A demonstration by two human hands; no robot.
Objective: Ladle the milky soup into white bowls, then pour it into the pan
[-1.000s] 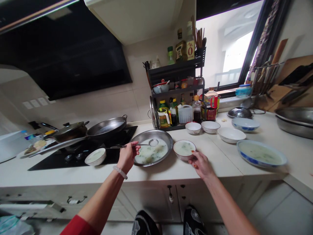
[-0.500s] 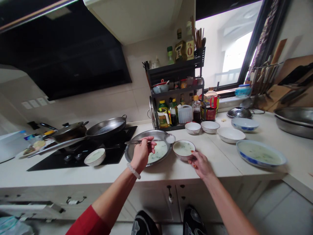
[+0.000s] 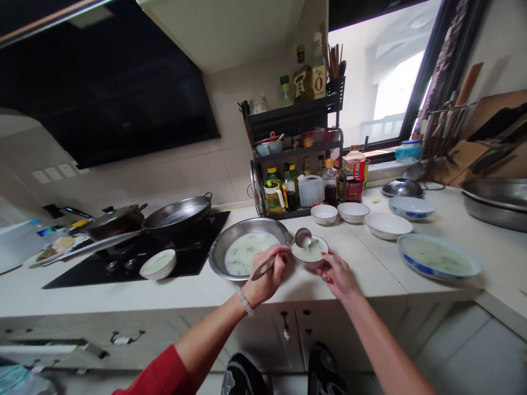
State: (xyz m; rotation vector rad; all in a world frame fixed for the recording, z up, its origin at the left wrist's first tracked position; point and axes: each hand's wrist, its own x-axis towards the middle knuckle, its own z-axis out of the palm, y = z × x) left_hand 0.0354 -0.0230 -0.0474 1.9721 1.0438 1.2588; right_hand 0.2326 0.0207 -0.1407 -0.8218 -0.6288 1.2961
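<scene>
My left hand (image 3: 267, 275) is closed around the handle of a metal ladle (image 3: 303, 238). The ladle's head is tipped above a small bowl (image 3: 309, 264) of pale soup with green bits. My right hand (image 3: 335, 273) grips that bowl's right rim, thumb on top and fingers at the side; the bowl is on the counter. Left of it stands a wide steel basin (image 3: 218, 258) with more of the same soup, partly behind my left hand. A second small bowl of soup (image 3: 160, 270) sits at the front edge of the stove.
Several white bowls (image 3: 389, 229) stand at the back right, near a blue-rimmed dish of soup (image 3: 438, 274). A black rack (image 3: 296, 156) of bottles stands against the wall. On the black stove (image 3: 193, 263) rest a wok (image 3: 177, 216) and a lidded pot (image 3: 113, 222).
My left hand has moved right and toward me, turning the ladle from above the basin to over the small bowl, its head now tilted. My right hand stays on the bowl.
</scene>
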